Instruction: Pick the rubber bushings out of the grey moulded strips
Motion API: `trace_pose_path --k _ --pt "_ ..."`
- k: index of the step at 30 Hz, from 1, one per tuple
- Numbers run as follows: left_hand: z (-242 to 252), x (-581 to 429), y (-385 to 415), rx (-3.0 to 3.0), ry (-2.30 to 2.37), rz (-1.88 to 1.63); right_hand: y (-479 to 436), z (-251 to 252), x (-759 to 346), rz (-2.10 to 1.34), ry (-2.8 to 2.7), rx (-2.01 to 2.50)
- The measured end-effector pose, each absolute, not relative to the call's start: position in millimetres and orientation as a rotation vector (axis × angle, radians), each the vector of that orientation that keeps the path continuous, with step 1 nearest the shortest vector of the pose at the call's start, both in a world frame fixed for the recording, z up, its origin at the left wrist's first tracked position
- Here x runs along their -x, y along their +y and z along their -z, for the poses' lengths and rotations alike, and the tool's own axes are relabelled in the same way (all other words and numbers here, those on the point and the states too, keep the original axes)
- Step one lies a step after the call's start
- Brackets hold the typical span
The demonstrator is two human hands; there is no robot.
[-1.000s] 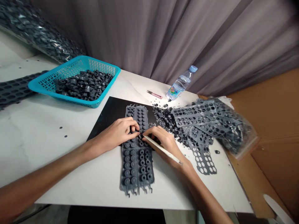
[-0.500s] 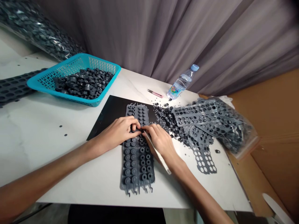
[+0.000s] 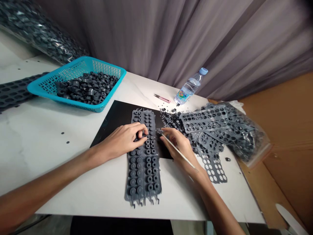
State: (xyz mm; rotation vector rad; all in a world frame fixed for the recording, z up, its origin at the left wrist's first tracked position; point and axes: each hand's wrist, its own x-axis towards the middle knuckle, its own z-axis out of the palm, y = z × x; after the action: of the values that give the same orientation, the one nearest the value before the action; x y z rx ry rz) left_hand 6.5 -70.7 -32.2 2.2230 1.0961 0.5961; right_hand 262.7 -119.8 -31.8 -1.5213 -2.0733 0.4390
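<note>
A dark grey moulded rubber sheet (image 3: 143, 169) with rows of round studs and rings lies lengthwise before me, its far part over a black mat (image 3: 111, 119). My left hand (image 3: 129, 137) rests on the sheet's left side, fingers curled against the studs, with thumb and index tips a little apart. Just right of the sheet, my right hand (image 3: 177, 143) is closed around a slim pale stick-like tool (image 3: 182, 154). The tool's tip points toward the sheet without touching it. Whether a small dark bit sits at that tip is unclear.
A blue basket (image 3: 97, 107) of dark rubber rings stands at left, before a large bag (image 3: 53, 39) of similar pieces. Small snips (image 3: 161, 98) and a water bottle (image 3: 189, 87) lie behind. Punched sheets (image 3: 205, 119), loose scraps (image 3: 171, 120) and a plastic bag (image 3: 251, 143) cover the right.
My right hand has moved right with the tool, away from the sheet and my left fingers. My left hand stays almost where it was on the sheet.
</note>
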Motion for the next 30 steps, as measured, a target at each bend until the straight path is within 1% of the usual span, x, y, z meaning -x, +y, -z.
trace_pose_path --k 4,11,15,20,23,25,28,30 --pt "31.5 -8.1 -72.4 -2.392 1.081 -0.562 -124.9 24.5 -254.6 -0.617 -2.157 1.401" --pt "36.7 -11.2 -71.9 -2.457 1.115 -0.529 -123.7 23.2 -254.2 -0.561 -2.229 1.340" --pt "36.6 -11.4 -71.9 -2.453 1.105 -0.525 -120.7 29.8 -254.4 -0.439 -2.304 1.327" --pt "35.5 -13.5 -72.3 -2.433 1.118 -0.528 -117.0 40.2 -247.2 -0.106 -2.469 1.307" --pt "34.9 -14.8 -73.0 -2.406 1.140 -0.516 -116.8 44.1 -241.6 0.010 -2.426 1.411" --pt "34.9 -15.0 -73.8 -2.397 1.146 -0.504 -116.8 45.2 -241.1 0.037 -2.276 1.569" --pt "35.0 -14.2 -75.3 -2.395 1.119 -0.508 -116.2 45.5 -247.2 0.044 -2.074 1.754" --pt "34.3 -13.5 -76.2 -2.361 1.108 -0.524 -115.8 44.1 -252.9 -0.023 -2.061 1.763"
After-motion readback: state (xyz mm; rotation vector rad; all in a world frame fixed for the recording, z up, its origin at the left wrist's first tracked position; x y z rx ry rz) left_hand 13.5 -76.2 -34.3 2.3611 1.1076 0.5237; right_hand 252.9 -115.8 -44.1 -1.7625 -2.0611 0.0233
